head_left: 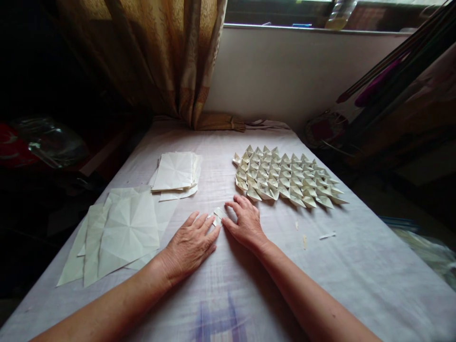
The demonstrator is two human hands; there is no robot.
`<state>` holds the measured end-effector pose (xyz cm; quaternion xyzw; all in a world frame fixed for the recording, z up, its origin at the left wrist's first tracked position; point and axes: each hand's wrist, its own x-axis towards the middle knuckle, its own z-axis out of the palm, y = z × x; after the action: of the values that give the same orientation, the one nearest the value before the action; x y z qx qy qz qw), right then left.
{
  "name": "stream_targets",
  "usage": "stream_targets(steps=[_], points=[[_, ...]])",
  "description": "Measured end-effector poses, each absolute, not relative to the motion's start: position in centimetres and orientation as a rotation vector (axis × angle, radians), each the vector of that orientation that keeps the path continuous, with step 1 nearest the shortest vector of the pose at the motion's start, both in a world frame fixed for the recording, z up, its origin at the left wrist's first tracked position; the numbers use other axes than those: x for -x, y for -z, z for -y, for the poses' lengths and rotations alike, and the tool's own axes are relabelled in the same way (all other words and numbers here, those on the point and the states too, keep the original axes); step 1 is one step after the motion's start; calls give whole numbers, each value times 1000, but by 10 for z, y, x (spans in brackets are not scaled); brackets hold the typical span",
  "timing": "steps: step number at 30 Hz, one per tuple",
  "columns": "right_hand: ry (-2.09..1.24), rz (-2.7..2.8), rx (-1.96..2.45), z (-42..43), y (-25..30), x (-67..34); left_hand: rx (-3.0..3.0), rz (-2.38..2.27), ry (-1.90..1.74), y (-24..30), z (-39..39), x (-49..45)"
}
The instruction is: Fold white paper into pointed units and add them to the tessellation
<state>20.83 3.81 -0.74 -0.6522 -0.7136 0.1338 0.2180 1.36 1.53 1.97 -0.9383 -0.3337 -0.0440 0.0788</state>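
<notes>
A small piece of cream paper [218,215] lies on the cloth-covered table [356,266] between my two hands. My left hand [190,244] lies flat with its fingers stretched out, the fingertips touching the paper's left edge. My right hand [245,221] rests palm down with its fingers curved, the tips pressing on the paper's right side. Neither hand has the paper lifted off the cloth.
Several folded paper boats [287,176] sit in rows at the right back. A stack of creased square sheets [175,173] lies centre left, and larger creased sheets [121,232] lie at the left front. Paper scraps [327,235] lie to the right. A curtain [160,57] hangs behind.
</notes>
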Motion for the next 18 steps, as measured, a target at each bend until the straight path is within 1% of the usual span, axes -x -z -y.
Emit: stream_targets(steps=[9,13,18], points=[[-374,2008,1796,-35,7,-207,2809,975,112,-21,-17,-18],[-291,2003,1685,-22,14,-215,2800,1025,151,-19,-15,-14],[-198,2186,1629,-2,11,-218,2780,1074,168,-16,-13,-15]])
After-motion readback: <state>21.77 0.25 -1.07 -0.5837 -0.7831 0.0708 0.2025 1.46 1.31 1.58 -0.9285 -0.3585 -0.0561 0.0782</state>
